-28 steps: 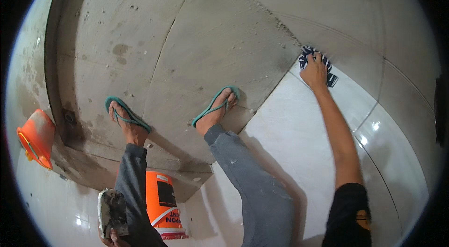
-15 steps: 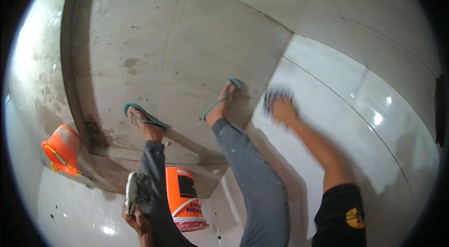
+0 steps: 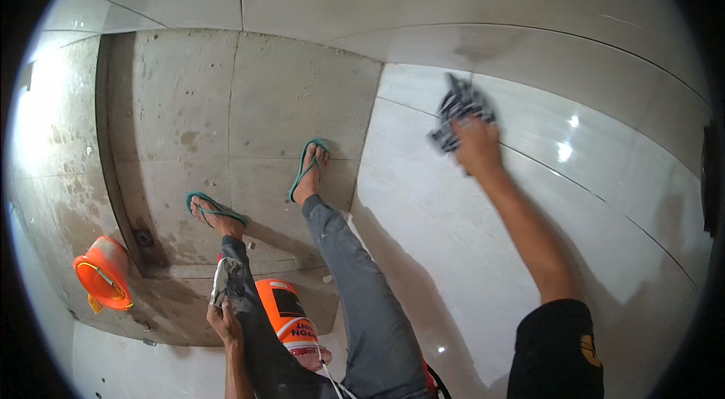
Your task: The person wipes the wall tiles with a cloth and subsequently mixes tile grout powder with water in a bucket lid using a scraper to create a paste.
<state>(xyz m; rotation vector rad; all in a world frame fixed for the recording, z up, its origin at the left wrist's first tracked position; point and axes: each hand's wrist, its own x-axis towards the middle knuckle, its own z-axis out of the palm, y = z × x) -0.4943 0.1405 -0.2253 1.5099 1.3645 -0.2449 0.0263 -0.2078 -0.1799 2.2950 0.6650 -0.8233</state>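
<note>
My right hand (image 3: 477, 148) is closed around a crumpled black-and-white striped cloth (image 3: 462, 103). It presses the cloth to the glossy white tiled wall (image 3: 430, 195) on the right, close to a dark joint line between tiles. Low at the left, beside my grey-trousered left leg, my left hand (image 3: 225, 322) grips the lower end of a flat, pale object (image 3: 220, 283) smeared with grey. Its kind cannot be made out, and part of it blends with the trouser leg behind.
An orange pail (image 3: 102, 274) with a yellow handle stands at the left, near a dark recessed channel (image 3: 124, 172) in the stained floor (image 3: 181, 112). An orange paint bucket (image 3: 281, 304) sits between my legs. My feet, in green flip-flops (image 3: 306, 165), are on the floor tiles.
My right hand has moved the cloth up and to the right across the wall tiles. The left hand keeps its grip on the pale object. The whole view has shifted.
</note>
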